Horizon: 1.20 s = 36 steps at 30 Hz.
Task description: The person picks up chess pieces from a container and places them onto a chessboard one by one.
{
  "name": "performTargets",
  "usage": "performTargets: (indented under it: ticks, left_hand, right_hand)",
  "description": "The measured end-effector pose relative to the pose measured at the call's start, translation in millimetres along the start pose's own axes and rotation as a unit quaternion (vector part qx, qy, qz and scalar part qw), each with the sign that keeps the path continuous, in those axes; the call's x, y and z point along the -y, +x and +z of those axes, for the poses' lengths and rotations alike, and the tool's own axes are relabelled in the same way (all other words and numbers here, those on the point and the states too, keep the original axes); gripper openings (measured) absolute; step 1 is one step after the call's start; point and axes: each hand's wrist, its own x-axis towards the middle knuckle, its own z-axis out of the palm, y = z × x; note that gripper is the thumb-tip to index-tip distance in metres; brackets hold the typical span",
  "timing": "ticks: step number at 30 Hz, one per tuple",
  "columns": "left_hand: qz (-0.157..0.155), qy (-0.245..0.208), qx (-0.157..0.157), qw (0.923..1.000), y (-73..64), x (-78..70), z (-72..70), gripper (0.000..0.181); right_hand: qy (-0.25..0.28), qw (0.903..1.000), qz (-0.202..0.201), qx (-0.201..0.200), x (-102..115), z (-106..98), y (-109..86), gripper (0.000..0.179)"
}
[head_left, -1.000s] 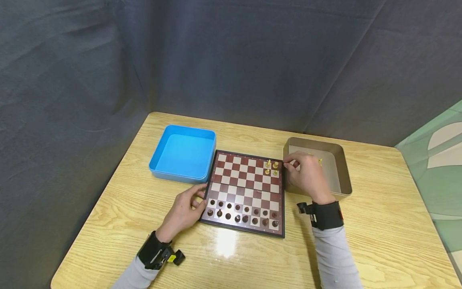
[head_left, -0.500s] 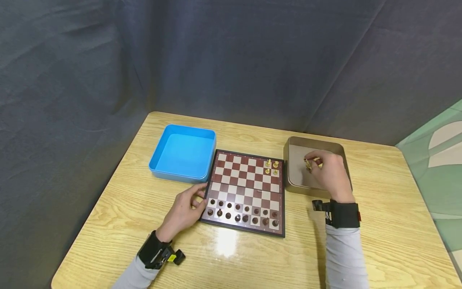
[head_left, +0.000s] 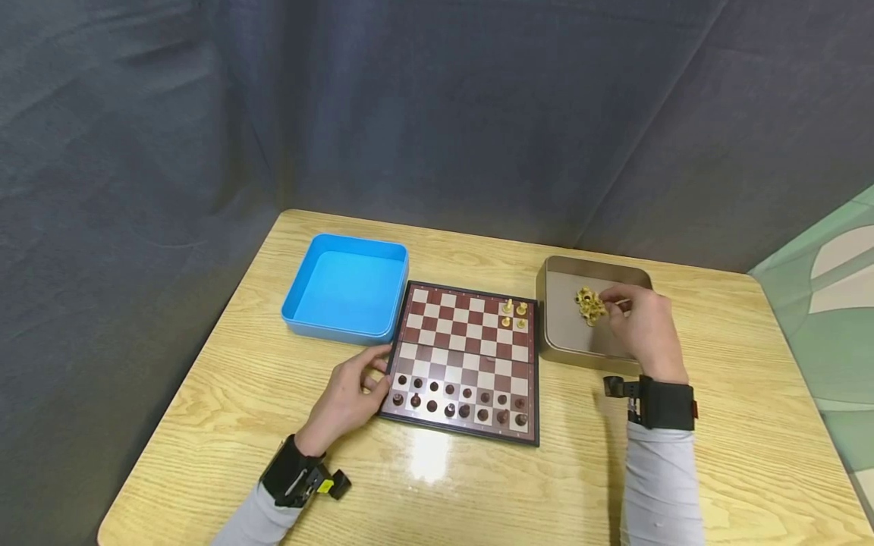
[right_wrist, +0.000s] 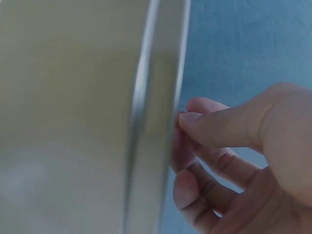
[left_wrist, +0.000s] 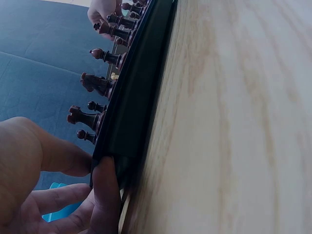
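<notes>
A folding chessboard lies on the table, and my left hand holds its left edge between thumb and fingers. Dark chess pieces stand in two rows along the near side; the left wrist view shows a dark rook close to my fingers. A few gold chess pieces stand in the far right corner. Inside the metal tin, my right hand has its fingertips at the right side of a pile of gold pieces. Whether it pinches one is hidden by the tin's wall.
A blue tray sits at the board's far left, against its corner. The tin stands just right of the board, its walls rising around the pile. A dark curtain hangs behind the wooden table.
My right hand has moved right from the board's far right corner into the tin, then to the right side of the gold pile, uncovering it. The left hand has stayed on the board's edge.
</notes>
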Motion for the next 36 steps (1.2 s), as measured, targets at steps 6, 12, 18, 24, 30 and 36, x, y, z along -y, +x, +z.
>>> performTargets:
  ticks: [6, 12, 18, 24, 30, 36]
  left_hand:
    - [-0.001, -0.002, 0.001, 1.0000, -0.6, -0.4, -0.3, 0.055]
    - [-0.002, 0.001, 0.000, 1.0000, -1.3, -0.8, -0.9, 0.055]
    - [-0.008, 0.001, 0.000, 1.0000, -1.9, -1.2, -1.0, 0.055]
    - [-0.013, 0.001, -0.001, 0.9999, -2.7, -1.1, -1.0, 0.056]
    - [-0.013, 0.002, -0.001, 0.9999, -2.4, -0.9, -0.7, 0.055]
    - [-0.006, 0.006, -0.003, 1.0000, -1.8, -1.6, -0.5, 0.056]
  right_hand:
    - [0.000, 1.0000, 0.004, -0.005, -6.0, -2.2, -0.6, 0.021]
    - [-0.005, 0.9999, 0.010, -0.007, -11.2, -2.1, -1.3, 0.020]
    - [-0.006, 0.9998, 0.021, 0.000, -11.2, -0.9, -0.9, 0.022]
    - [-0.012, 0.9996, 0.013, 0.021, -8.2, 3.8, 1.2, 0.024]
    - [-0.026, 0.9983, 0.008, 0.052, -4.4, 11.6, 2.5, 0.022]
    - [-0.047, 0.9970, 0.022, 0.057, -5.7, 16.4, 3.7, 0.024]
